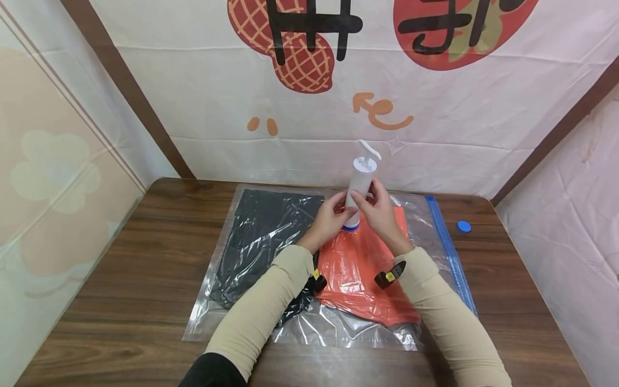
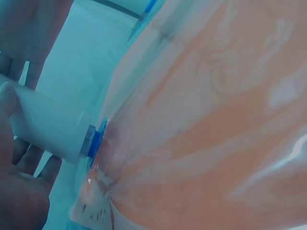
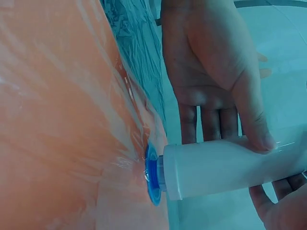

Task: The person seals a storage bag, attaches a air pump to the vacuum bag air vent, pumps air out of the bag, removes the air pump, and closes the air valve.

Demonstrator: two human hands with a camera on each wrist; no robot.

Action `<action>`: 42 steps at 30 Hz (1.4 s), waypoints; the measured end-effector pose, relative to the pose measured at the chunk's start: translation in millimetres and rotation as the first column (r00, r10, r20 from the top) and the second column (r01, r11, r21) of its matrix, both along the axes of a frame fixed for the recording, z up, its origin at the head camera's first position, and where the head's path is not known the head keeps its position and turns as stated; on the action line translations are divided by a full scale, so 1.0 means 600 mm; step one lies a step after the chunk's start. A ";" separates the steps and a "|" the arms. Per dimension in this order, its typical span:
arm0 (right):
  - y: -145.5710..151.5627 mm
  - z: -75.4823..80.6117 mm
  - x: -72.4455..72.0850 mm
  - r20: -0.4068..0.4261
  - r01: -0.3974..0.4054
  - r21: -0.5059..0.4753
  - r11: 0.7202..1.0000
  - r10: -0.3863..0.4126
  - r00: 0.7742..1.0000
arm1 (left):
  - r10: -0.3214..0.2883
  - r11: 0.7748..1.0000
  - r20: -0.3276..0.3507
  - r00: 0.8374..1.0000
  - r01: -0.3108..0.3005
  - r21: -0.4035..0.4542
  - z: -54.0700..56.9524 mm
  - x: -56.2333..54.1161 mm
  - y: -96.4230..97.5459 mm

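Note:
A white hand pump [image 1: 359, 185] with a T-shaped handle stands nearly upright, leaning slightly right at its top. Its foot meets the round blue valve [image 3: 152, 175] of a clear storage bag [image 1: 297, 336]. My left hand [image 1: 330, 217] holds the pump's lower barrel from the left, thumb in front and fingers behind. From the other side, my right hand [image 1: 382, 214] grips the barrel a little higher, thumb on its near face. Inside the bag lie black folded cloth [image 1: 266, 236] on the left and orange folded cloth [image 1: 355, 274] under the pump.
A small blue cap [image 1: 463, 226] lies on the wooden table [image 1: 111, 301] right of the bag. The bag's blue zip strip [image 1: 450, 250] runs along its right edge. A printed fabric wall [image 1: 203, 97] rises behind the table, with more fabric at both sides.

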State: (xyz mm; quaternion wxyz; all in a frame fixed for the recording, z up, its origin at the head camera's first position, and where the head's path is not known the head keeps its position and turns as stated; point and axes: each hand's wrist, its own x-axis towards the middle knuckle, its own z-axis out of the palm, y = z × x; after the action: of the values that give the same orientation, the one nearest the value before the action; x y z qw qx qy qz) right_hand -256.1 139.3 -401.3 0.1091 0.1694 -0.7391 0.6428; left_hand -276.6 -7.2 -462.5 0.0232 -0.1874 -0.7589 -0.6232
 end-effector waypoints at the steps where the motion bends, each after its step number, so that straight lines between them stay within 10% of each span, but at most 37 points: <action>1: -0.002 0.007 0.005 -0.006 0.007 0.010 1.000 -0.007 1.000 | -0.002 1.000 0.003 1.000 0.002 -0.002 0.000 0.000 0.000; 11: -0.006 0.017 0.020 -0.064 0.140 -0.036 0.989 -0.142 0.988 | 0.047 0.997 -0.033 0.998 -0.045 0.066 -0.007 0.005 -0.007; 19: 0.007 -0.026 -0.017 -0.031 0.108 -0.035 0.994 -0.109 0.994 | 0.069 0.995 -0.051 0.996 -0.065 0.072 -0.007 0.006 -0.008; 31: 0.002 -0.024 -0.018 0.028 0.048 -0.005 0.999 -0.048 0.998 | -0.026 0.999 -0.014 1.000 0.026 -0.026 0.000 0.003 0.003; 42: 0.011 -0.027 -0.023 -0.002 0.087 -0.012 0.996 -0.087 0.996 | 0.058 0.997 -0.029 0.998 -0.057 0.046 -0.009 0.002 -0.003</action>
State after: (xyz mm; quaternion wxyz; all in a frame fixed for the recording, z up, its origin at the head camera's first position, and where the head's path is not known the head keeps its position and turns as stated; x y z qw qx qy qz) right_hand -270.0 145.8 -417.6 0.1389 0.1372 -0.7419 0.6414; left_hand -275.1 -8.9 -467.8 0.0568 -0.1743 -0.7494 -0.6362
